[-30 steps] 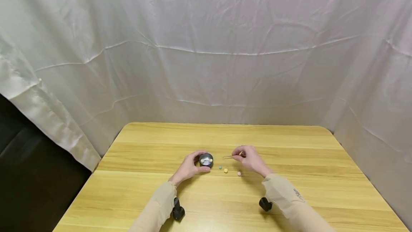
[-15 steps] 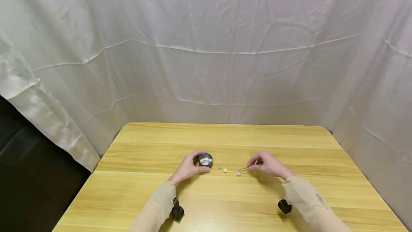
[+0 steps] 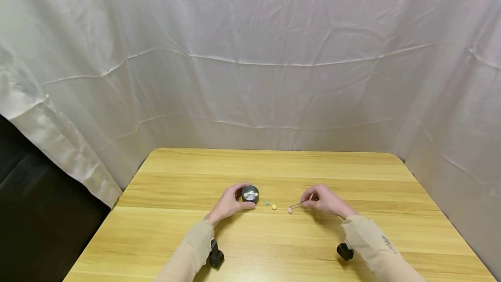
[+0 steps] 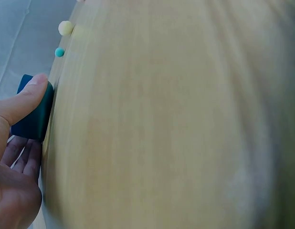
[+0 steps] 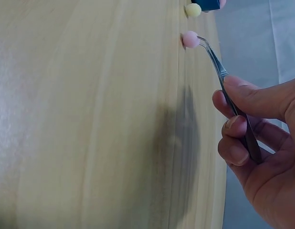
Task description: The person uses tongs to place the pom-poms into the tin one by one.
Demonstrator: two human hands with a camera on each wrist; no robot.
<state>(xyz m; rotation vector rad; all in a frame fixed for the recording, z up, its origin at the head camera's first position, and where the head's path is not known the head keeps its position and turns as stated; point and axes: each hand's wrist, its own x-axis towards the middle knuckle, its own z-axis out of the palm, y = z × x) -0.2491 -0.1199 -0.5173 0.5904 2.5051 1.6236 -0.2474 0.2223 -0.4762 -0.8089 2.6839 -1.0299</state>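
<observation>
"Right hand (image 3: 328, 201) first — holding what?"

"Slim metal tweezers (image 5: 219, 67), pinched between thumb and fingers. Tips only slightly parted, right at the side of a pink ball (image 5: 190, 39) on the wooden table (image 3: 242, 247). Caught between the tips or merely beside them? Cannot tell."

"Which way from hand to ball?"

"Leftward and slightly towards the body, along the slanting long axis of the tweezers. Round ball, so no long axis there. Right hand by far the nearer."

"And the left hand (image 3: 228, 204)?"

"Well apart, curled round a dark container (image 4: 35, 119) — thumb on the near side, fingers on the far side. Pale balls (image 3: 256, 194) inside."

"Anything in between?"

"Going left from pink: a yellow ball (image 3: 274, 207), then a smaller green ball (image 3: 268, 203), each apart from the next. Far and side edges of the table well away from both hands; near edge out of view."
</observation>
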